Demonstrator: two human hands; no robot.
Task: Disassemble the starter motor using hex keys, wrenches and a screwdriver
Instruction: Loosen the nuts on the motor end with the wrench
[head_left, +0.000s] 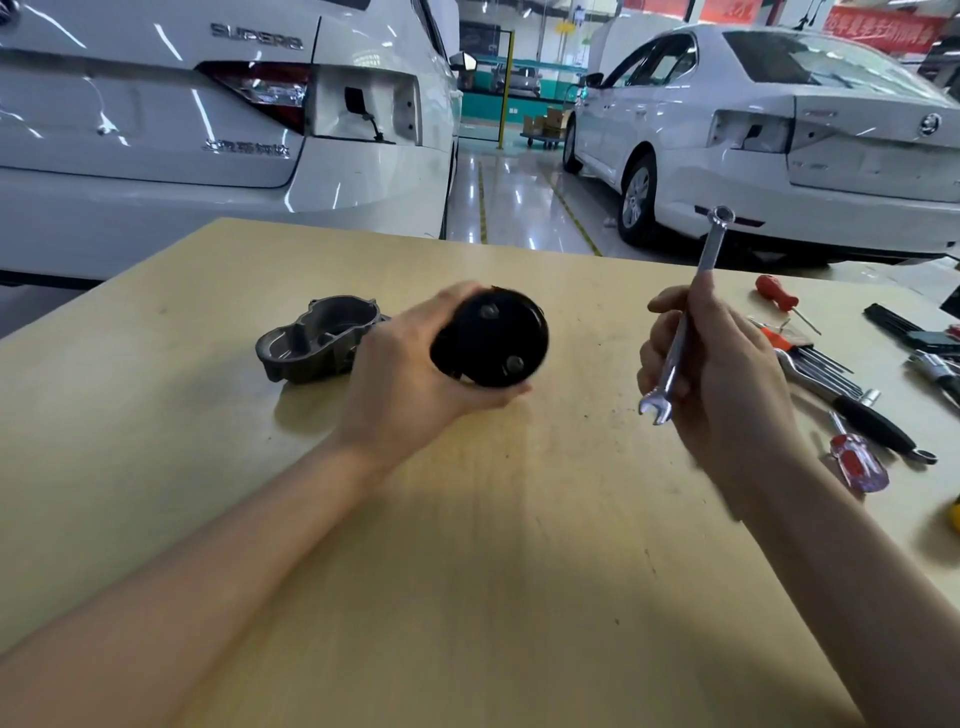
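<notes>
Right now the left hand (410, 374) grasps the black cylindrical starter motor body (491, 338) above the middle of the pale wooden table (467, 571), its end cap with two bolts facing up. The right hand (722, 379) grips a silver combination wrench (685, 317). A grey cast-metal housing (317, 338) lies just beside the left hand.

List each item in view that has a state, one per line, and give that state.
Motor: gripped in left hand, end cap bolts still in.
Wrench: held in right hand, off the motor.
Housing: detached, on table.
Screwdrivers: lying unused.
</notes>
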